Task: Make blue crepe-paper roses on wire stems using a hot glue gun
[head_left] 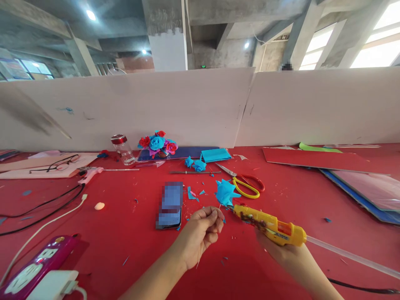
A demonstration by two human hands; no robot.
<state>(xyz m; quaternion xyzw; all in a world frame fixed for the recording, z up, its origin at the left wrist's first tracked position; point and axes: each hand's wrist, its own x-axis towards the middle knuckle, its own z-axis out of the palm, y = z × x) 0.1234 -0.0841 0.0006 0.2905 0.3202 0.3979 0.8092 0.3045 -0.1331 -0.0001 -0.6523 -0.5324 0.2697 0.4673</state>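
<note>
Fingers (216, 221) of the left hand (198, 231) pinch 1 thin stem (220, 206) under 1 blue flower (225, 192); the right hand (283, 252) grips 1 yellow glue gun (270, 224), tip by the flower.

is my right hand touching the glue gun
Touching: the head view shows the right hand closed around the underside of the yellow glue gun, with no gap between them.

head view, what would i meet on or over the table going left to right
eyeglasses → glass jar → phone → held blue flower → yellow glue gun → blue board
</note>
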